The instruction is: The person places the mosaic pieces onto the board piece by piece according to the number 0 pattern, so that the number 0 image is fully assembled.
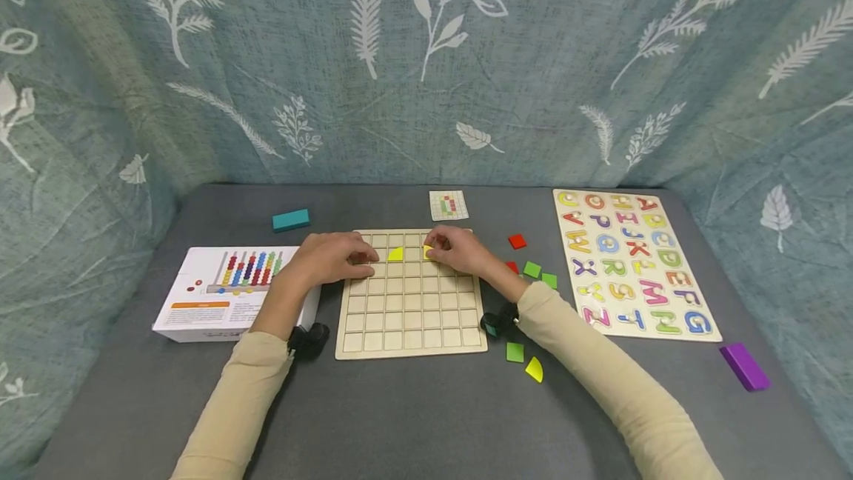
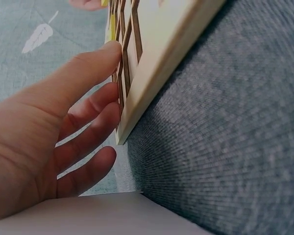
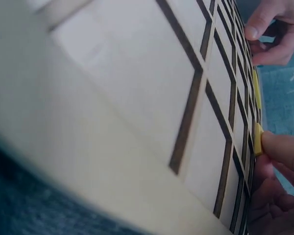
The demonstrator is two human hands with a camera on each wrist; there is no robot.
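Tabletop (image 1: 400, 421) in dark grey beneath grid board (image 1: 413, 319), leaf-patterned curtain (image 1: 300, 43) behind

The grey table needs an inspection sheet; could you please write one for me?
Surface: grey table.
Job's things: pale wooden grid board with yellow quarter-circle tile on it; partly hidden yellow tile; loose yellow tile, green square tiles, red square tiles; small white grid card.
Clutter: white printed box, teal rectangular block, purple rectangular block, cream alphabet board.
Hands: left hand at the grid board's left edge; right hand pinches the partly hidden tile.
Cables: nothing seen.
Surroundings: blue-green fabric curtain with white leaf prints.
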